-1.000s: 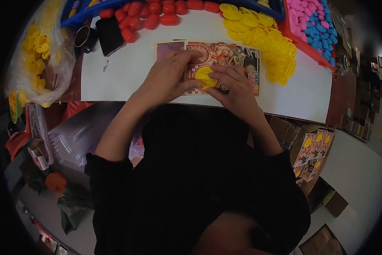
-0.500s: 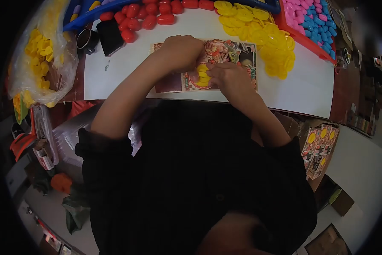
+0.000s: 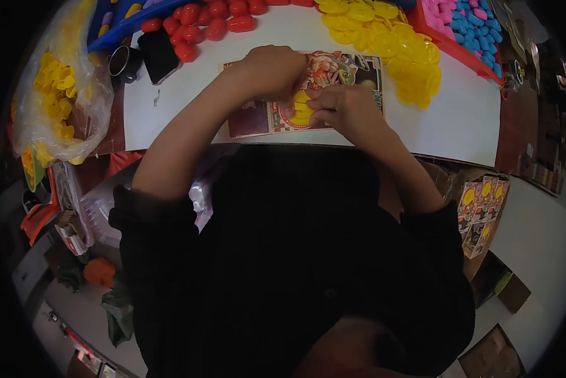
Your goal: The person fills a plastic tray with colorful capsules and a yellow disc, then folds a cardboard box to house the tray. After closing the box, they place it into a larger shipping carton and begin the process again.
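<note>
A flat printed cardboard package (image 3: 251, 120) lies on the white table top close to its front edge. On its middle sits a round yellow plastic disc (image 3: 302, 112), partly covered by fingers. My left hand (image 3: 273, 72) reaches over the package from the left, its fingers bent down and its thumb at the disc's left side; its other fingertips are hidden. From the right, my right hand (image 3: 352, 112) comes in with fingers curled and pinched together at the disc's right edge. Both hands touch the disc.
Red plastic capsules (image 3: 217, 28) and a heap of yellow discs (image 3: 415, 72) lie behind the package. A red tray (image 3: 453, 47) holds pink and blue pieces. At left are a phone (image 3: 159, 57), a dark cup (image 3: 125, 63) and a plastic bag (image 3: 75, 126). Packed boxes (image 3: 481, 211) stand lower right.
My right fingers have drawn slightly right, uncovering more of the disc's right side. My left hand stays nearly in place over the package. The view has shifted a little.
</note>
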Demonstrator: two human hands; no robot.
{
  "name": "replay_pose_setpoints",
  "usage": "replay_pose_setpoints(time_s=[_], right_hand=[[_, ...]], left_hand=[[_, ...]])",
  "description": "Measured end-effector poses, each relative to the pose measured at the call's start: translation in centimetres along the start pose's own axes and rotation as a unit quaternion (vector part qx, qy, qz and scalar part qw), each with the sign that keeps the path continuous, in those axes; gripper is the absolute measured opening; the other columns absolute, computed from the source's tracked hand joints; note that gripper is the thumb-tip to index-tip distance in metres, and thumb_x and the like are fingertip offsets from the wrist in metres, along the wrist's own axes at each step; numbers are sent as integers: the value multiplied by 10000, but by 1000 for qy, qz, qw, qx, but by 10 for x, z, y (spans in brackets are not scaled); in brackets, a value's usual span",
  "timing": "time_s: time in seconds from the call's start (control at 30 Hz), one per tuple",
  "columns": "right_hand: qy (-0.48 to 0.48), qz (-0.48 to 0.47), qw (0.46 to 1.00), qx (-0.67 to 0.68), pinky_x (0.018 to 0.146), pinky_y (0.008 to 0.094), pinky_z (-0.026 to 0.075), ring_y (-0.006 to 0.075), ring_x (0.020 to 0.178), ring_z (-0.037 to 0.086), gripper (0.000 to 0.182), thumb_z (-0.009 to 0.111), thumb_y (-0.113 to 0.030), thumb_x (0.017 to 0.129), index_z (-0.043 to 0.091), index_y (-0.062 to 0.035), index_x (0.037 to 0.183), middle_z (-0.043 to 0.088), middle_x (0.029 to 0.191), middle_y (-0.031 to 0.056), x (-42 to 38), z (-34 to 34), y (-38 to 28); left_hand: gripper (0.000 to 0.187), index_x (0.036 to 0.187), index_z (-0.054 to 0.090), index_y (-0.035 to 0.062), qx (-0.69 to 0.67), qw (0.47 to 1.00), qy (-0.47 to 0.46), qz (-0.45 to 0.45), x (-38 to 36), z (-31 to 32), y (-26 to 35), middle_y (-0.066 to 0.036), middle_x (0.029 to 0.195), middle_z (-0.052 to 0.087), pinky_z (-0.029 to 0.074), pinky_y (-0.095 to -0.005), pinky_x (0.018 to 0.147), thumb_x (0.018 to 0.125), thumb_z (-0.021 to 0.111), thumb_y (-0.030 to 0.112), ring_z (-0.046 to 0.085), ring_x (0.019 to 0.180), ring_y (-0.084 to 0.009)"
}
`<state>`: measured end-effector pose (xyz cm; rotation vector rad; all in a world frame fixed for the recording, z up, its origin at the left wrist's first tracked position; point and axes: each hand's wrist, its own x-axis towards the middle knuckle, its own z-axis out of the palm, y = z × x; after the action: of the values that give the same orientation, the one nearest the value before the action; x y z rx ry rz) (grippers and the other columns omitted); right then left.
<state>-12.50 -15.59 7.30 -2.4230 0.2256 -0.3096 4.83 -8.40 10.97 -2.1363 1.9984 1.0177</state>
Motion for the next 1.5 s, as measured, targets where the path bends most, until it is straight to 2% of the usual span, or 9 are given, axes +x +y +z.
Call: replay_pose_setpoints(time_s=[0.17, 0.37, 0.43, 0.5, 0.57, 0.67, 1.23, 1.47, 1.5], right_hand=[[-152, 3, 983, -105, 659, 311, 515, 212, 782, 640, 160, 709, -67, 590, 652, -16, 731, 664, 847, 87, 16, -5, -13], [10, -29, 986, -165, 679, 305, 506, 218, 776, 632, 121, 635, -43, 682, 616, 24, 781, 633, 821, 96, -2, 7, -15], [-80, 192, 933, 292, 748, 261, 501, 164, 928, 616, 174, 561, -18, 807, 616, 40, 961, 637, 982, 111, -3, -7, 3], [23, 195, 925, 326, 761, 248, 499, 147, 953, 604, 234, 552, -25, 832, 576, 39, 1056, 632, 1019, 111, -12, -11, 5], [109, 247, 889, 371, 804, 278, 479, 187, 970, 586, 446, 648, -105, 798, 494, 26, 1196, 595, 1083, 122, -24, -15, -1], [77, 44, 995, -49, 846, 329, 440, 249, 959, 539, 526, 730, -174, 719, 519, 19, 1160, 543, 1068, 135, -34, -5, -15], [146, 18, 988, -53, 732, 348, 433, 263, 852, 522, 513, 766, -259, 631, 590, -16, 1047, 502, 942, 95, -24, 32, -7], [129, -112, 982, -82, 736, 329, 431, 216, 845, 495, 726, 778, -401, 566, 553, -17, 1140, 474, 908, 62, -31, 3, -73], [161, -156, 963, -150, 653, 294, 446, 190, 765, 512, 520, 738, -331, 657, 614, -14, 1050, 483, 842, 50, -30, -1, -78]], left_hand=[[267, 679, 610, 78, -44, 997, 56, -17, -6, 9, -5, -58, 715, 611, 454, -348, 650, 490, 788, 141, 599, 751, -249], [265, 691, 598, 60, -22, 998, 63, -1, -7, 9, -3, -57, 685, 600, 453, -336, 647, 522, 784, 146, 595, 731, -231], [266, 749, 608, 56, -93, 995, 45, 16, -13, 4, -9, -59, 720, 604, 454, -323, 660, 571, 775, 162, 588, 745, -215], [270, 806, 617, 51, -160, 986, 44, 27, -16, -2, -27, -61, 756, 609, 455, -311, 674, 620, 767, 178, 581, 760, -199], [284, 932, 614, 54, -149, 878, 454, 31, -22, 15, -54, -71, 872, 613, 459, -304, 727, 728, 718, 224, 565, 823, -187], [361, 1025, 603, 47, -124, 889, 440, -31, -35, 29, -73, -94, 979, 611, 463, -330, 776, 772, 683, 292, 572, 928, -203], [442, 1017, 592, 10, -258, 911, 295, -124, -42, 45, -77, -139, 805, 655, 491, -294, 647, 724, 721, 314, 638, 700, -189], [537, 1247, 454, 79, -518, 801, 298, -25, -88, 13, -21, -79, 899, 612, 426, -230, 660, 799, 643, 306, 570, 783, -119], [515, 1252, 463, 87, -539, 788, 295, 38, -95, 1, -4, -56, 934, 603, 410, -217, 664, 814, 629, 302, 547, 800, -90]])
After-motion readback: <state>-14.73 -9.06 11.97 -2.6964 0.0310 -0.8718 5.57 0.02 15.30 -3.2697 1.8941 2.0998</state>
